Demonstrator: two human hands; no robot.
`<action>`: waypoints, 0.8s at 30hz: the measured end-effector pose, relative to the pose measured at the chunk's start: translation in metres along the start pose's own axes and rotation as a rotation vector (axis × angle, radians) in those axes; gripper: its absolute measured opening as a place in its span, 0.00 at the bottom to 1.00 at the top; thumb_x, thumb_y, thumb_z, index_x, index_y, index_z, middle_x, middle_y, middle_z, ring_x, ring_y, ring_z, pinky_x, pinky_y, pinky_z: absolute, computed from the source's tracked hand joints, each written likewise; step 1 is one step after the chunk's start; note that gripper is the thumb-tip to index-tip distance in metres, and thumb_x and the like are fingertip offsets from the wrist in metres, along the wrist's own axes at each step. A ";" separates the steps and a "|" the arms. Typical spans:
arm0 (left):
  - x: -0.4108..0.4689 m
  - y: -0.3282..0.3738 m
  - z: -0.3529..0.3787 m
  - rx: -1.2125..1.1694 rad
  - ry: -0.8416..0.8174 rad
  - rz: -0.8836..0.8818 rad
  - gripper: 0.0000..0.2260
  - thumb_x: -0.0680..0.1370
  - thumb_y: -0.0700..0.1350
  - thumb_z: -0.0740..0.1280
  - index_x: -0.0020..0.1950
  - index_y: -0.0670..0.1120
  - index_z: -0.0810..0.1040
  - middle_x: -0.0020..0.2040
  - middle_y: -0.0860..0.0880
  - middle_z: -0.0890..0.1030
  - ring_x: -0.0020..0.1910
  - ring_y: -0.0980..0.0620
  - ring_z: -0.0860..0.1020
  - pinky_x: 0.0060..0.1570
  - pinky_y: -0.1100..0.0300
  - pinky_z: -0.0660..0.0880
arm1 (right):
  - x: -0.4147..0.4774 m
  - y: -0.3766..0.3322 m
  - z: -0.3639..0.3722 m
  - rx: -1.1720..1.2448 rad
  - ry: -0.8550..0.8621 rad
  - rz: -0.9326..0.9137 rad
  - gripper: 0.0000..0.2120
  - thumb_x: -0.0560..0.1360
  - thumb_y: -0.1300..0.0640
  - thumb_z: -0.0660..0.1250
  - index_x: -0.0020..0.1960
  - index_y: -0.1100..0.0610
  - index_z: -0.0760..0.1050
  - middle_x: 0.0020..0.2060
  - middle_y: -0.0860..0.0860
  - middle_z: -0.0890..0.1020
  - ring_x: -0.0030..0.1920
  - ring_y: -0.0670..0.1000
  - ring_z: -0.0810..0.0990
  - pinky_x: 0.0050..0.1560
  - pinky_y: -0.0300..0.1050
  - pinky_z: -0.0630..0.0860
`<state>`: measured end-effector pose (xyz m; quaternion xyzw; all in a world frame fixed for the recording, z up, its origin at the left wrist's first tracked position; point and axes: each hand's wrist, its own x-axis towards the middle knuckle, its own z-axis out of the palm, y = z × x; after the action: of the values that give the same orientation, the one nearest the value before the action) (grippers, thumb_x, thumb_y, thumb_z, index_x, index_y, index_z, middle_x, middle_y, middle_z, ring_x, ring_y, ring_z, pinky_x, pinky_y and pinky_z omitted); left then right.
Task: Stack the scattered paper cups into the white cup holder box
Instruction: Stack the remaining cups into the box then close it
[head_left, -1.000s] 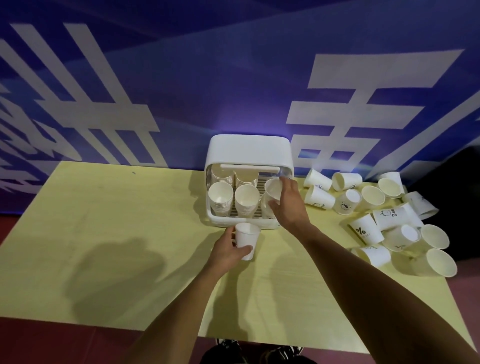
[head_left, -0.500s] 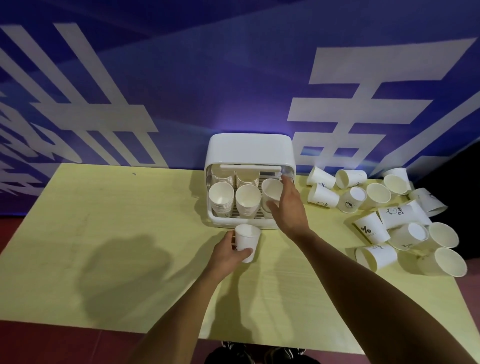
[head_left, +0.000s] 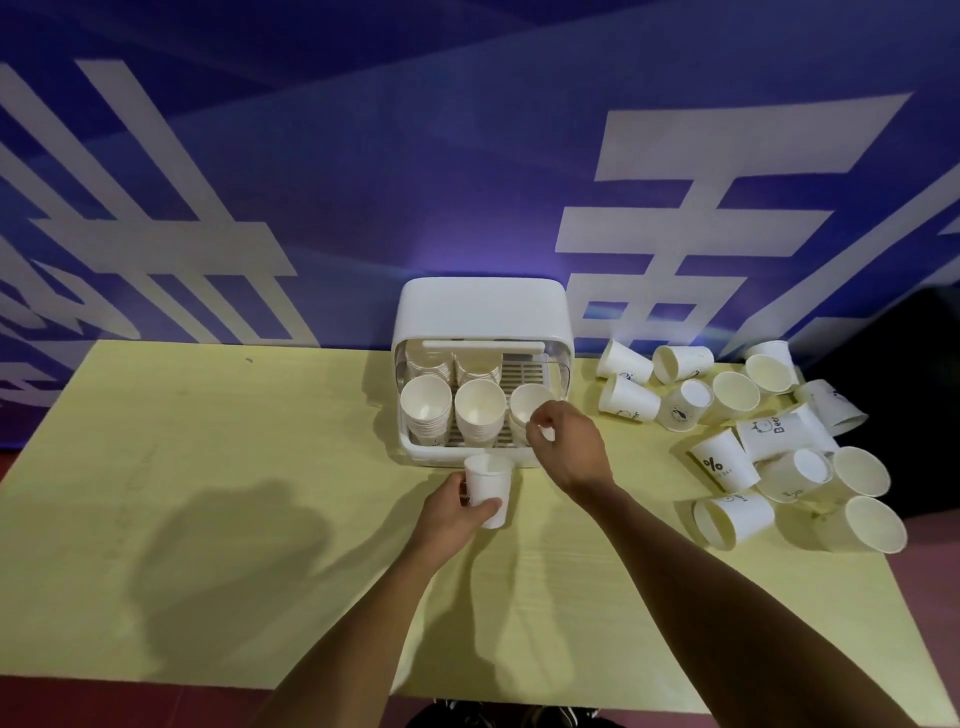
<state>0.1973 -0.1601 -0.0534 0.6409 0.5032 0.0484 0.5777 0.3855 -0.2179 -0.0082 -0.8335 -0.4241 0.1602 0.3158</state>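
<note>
"White paper cup, where is it?"
"Upright on the yellow table, just before the cup holder box. My left hand is wrapped round it."
"Right hand?"
"Fingers curled at the right front stack. Whether they pinch it, I cannot tell."
</note>
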 end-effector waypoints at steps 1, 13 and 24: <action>0.001 0.003 0.003 -0.011 -0.004 0.009 0.19 0.73 0.49 0.74 0.62 0.49 0.76 0.55 0.54 0.82 0.52 0.56 0.81 0.53 0.58 0.78 | -0.003 0.002 -0.001 0.025 -0.051 0.016 0.11 0.78 0.50 0.67 0.55 0.56 0.79 0.52 0.50 0.82 0.51 0.49 0.80 0.52 0.47 0.79; 0.013 0.039 0.025 -0.052 -0.050 0.139 0.25 0.65 0.54 0.78 0.60 0.54 0.76 0.53 0.56 0.83 0.51 0.56 0.82 0.55 0.52 0.80 | -0.023 0.023 -0.025 0.248 -0.264 0.192 0.27 0.68 0.35 0.74 0.59 0.51 0.77 0.45 0.46 0.84 0.46 0.44 0.82 0.51 0.44 0.79; 0.015 0.033 0.029 0.018 -0.077 0.087 0.25 0.68 0.51 0.80 0.61 0.51 0.75 0.55 0.53 0.79 0.52 0.53 0.80 0.57 0.55 0.76 | -0.015 0.007 -0.037 0.268 0.008 0.137 0.35 0.67 0.40 0.75 0.69 0.51 0.72 0.60 0.46 0.77 0.57 0.47 0.77 0.57 0.47 0.79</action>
<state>0.2426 -0.1640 -0.0444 0.6686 0.4527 0.0442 0.5883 0.4005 -0.2479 0.0143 -0.8116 -0.3395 0.2332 0.4142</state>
